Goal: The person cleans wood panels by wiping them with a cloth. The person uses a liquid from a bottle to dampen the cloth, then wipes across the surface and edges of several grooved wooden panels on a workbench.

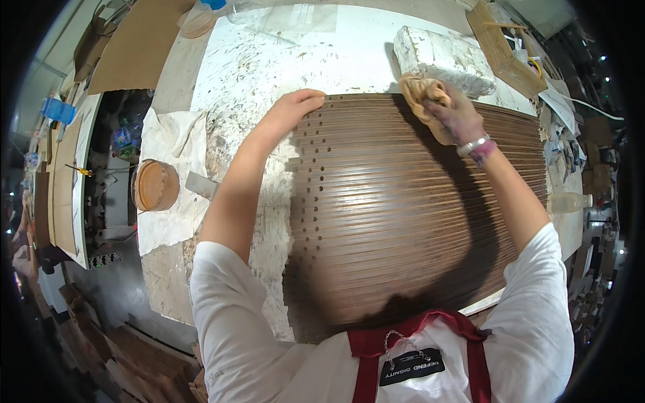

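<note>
A wide row of long brown wooden strips point(396, 201) lies side by side in front of me, with dark holes near their left ends. At the far left corner, my left hand point(302, 107) has its fingers pressed together around the end of the farthest strip. My right hand point(461, 121) is closed on a crumpled tan cloth point(428, 101), over the far right part of the strips. Part of the cloth hangs down onto the wood. A bracelet is on my right wrist, and my right fingers are partly hidden by the cloth.
A paint-spattered white block point(440, 57) sits just beyond the cloth, near a wooden tray point(507, 50). On the left, a round tub of orange-brown liquid point(156, 185) and a scraper point(201, 185) rest on white cloth point(168, 232). A bottle point(570, 202) lies at right.
</note>
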Tool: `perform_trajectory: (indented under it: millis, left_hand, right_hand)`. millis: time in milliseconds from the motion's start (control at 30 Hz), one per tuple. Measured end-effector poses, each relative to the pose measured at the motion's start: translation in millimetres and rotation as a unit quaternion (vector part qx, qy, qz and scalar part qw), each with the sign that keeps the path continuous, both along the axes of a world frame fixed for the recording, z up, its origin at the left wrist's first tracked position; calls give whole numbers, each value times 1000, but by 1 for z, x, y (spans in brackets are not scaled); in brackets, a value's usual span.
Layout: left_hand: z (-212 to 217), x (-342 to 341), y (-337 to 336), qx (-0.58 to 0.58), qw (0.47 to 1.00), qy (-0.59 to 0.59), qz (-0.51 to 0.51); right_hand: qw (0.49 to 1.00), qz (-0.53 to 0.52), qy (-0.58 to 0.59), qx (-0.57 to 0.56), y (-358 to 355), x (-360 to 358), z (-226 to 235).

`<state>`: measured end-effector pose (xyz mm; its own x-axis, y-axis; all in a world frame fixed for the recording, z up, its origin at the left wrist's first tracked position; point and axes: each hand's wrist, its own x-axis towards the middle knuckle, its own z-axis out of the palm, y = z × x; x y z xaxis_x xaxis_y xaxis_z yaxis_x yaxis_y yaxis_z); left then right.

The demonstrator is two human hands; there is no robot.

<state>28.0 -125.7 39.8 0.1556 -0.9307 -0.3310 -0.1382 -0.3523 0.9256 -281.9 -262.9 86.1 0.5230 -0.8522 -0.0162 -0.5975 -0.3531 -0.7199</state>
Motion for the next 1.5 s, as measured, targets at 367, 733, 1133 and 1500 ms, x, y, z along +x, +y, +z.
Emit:
perform_trajectory:
  millis: [367, 733, 1133, 1500]
  left_hand:
    - [11, 5, 85, -77, 983, -134, 96]
    - [-14, -5, 78, -85, 985, -142, 52]
    - [-25, 16, 37, -118, 964, -236, 36]
    - [-46, 26, 25, -127, 945, -298, 41]
  right_hand:
    - [977, 66, 86, -186, 64, -68, -4]
    - [949, 96, 120, -274, 63, -66, -11]
    - [923, 212, 70, -312, 26, -37, 33]
    - [823, 393, 3, -411, 59, 175, -25]
